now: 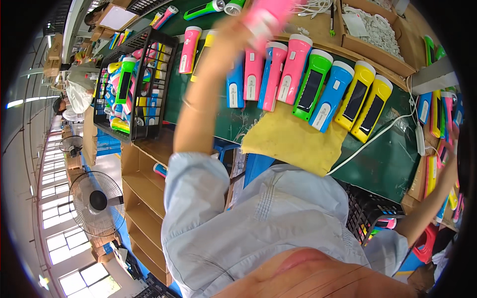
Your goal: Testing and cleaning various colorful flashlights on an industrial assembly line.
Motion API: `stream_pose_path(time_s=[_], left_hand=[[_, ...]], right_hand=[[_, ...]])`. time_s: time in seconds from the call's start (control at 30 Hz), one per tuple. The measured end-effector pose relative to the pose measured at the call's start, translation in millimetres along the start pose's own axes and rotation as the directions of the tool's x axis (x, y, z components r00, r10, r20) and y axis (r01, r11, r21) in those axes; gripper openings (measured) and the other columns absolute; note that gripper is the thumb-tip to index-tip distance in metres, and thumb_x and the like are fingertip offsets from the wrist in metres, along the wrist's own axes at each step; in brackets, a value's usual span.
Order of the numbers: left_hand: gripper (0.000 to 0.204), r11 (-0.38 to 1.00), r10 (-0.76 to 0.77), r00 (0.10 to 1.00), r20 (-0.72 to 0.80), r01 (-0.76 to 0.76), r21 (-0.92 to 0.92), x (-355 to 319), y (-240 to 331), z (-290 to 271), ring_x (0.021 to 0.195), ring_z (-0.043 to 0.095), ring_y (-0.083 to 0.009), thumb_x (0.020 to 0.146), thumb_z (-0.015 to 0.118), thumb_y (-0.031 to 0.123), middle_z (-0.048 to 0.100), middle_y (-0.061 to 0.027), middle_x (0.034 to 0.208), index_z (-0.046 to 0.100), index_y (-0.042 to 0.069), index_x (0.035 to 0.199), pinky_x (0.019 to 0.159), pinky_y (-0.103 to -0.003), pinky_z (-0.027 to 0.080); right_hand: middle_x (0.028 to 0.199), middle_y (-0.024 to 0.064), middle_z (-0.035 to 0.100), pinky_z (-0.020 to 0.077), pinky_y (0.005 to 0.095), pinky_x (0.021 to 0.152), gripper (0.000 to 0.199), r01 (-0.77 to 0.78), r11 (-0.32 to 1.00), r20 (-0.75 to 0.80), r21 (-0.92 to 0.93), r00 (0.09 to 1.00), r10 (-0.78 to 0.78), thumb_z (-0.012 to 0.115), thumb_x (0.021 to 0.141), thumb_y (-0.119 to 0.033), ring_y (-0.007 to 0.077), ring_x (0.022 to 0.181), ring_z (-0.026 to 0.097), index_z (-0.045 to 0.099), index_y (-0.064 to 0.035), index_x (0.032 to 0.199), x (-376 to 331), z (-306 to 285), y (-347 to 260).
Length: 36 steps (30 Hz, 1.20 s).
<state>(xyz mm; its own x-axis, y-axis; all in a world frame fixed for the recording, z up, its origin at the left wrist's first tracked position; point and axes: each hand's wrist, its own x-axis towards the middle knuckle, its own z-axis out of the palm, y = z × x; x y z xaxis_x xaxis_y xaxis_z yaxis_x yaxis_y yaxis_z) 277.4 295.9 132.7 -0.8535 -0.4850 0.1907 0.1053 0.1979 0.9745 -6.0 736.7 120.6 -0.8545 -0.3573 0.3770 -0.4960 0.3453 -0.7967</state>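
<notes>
My left hand [233, 34] is raised at the top middle, its fingers wrapped round a pink flashlight [268, 20] that is smeared by motion. Below it, a row of flashlights lies side by side on the green table: blue, pink and pink-blue ones, a green flashlight [313, 84] with a dark panel, and two yellow ones. A yellow cloth [293, 141] lies under their near ends. Far to the right, my right hand [451, 149] reaches among more flashlights [436, 114] at the picture's rim. Its fingers are too dim and blurred to make out.
On the left stands a black crate [161, 82] heaped with flashlights. A cardboard box [372, 30] of small white parts is at the back. A white cable [370, 144] crosses the green table [392, 164]. Another black crate [370, 208] sits below its edge. A fan [98, 200] stands left.
</notes>
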Motion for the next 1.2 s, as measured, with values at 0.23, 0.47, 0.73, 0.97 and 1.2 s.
stream_pose_path(time_s=[0.23, 0.47, 0.73, 0.97, 1.2], left_hand=[[0.057, 0.866, -0.192, 0.702, 0.686, 0.45, -0.217, -138.7, -32.4, 142.2, 0.097, 0.053, -0.0178, 0.088, 0.052, 0.043, 0.049, -0.0087, 0.102, 0.038, 0.001, 0.124, 0.082, -0.031, 0.042], [0.074, 0.738, -0.064, 0.688, 0.723, 0.52, -0.429, -146.0, -47.6, 152.5, 0.107, 0.051, -0.0145, 0.08, 0.063, 0.046, 0.052, -0.0114, 0.113, 0.034, 0.0, 0.131, 0.093, -0.031, 0.04], [0.029, 0.444, -0.334, 0.81, 0.483, 0.587, -0.677, -134.2, -37.5, 164.0, 0.058, 0.06, -0.019, 0.086, 0.058, 0.025, 0.058, -0.0093, 0.079, 0.047, 0.003, 0.101, 0.049, -0.03, 0.05], [0.038, 0.328, -0.392, 0.793, 0.467, 0.595, -0.734, -111.5, -14.4, 165.0, 0.06, 0.06, -0.0213, 0.091, 0.048, 0.038, 0.059, -0.0115, 0.085, 0.046, 0.007, 0.112, 0.052, -0.031, 0.051], [0.038, 0.52, -0.493, 0.805, 0.33, 0.576, -0.631, -90.2, -31.6, 153.3, 0.072, 0.062, -0.0255, 0.083, 0.054, 0.027, 0.06, -0.0134, 0.085, 0.048, 0.0, 0.109, 0.066, -0.037, 0.054]], right_hand=[[0.088, 0.0053, 0.058, 0.041, 0.0248, 0.075, 0.036, -0.163, 0.938, 0.556, 0.306, 0.83, -0.037, 0.061, 0.077, -0.029, 0.0123, 0.082, 0.053, 0.057, -0.0006, 0.1, -79.0, 123.4, -96.7], [0.072, 0.0002, 0.054, 0.0418, 0.0252, 0.061, 0.017, 0.063, 0.988, 0.599, 0.138, 0.79, -0.134, 0.062, 0.072, -0.015, 0.0098, 0.066, 0.052, 0.056, -0.0042, 0.084, -112.3, 124.2, -118.5], [0.086, 0.0085, 0.06, 0.0434, 0.0237, 0.06, 0.031, -0.062, 0.956, 0.342, 0.287, 0.939, -0.042, 0.059, 0.083, -0.008, 0.0126, 0.071, 0.057, 0.054, -0.0005, 0.113, -144.2, 143.2, -76.8], [0.077, 0.0058, 0.062, 0.0438, 0.0226, 0.062, 0.017, -0.22, 0.937, 0.411, 0.27, 0.907, 0.095, 0.054, 0.086, -0.007, 0.0091, 0.069, 0.056, 0.061, 0.0006, 0.1, -173.9, 145.2, -45.7], [0.058, -0.0053, 0.04, 0.0233, 0.0165, 0.045, 0.041, -0.364, 0.837, 0.402, 0.408, 0.895, 0.193, 0.039, 0.095, -0.019, 0.0014, 0.051, 0.034, 0.039, -0.0126, 0.136, -169.4, 137.5, -63.2]])
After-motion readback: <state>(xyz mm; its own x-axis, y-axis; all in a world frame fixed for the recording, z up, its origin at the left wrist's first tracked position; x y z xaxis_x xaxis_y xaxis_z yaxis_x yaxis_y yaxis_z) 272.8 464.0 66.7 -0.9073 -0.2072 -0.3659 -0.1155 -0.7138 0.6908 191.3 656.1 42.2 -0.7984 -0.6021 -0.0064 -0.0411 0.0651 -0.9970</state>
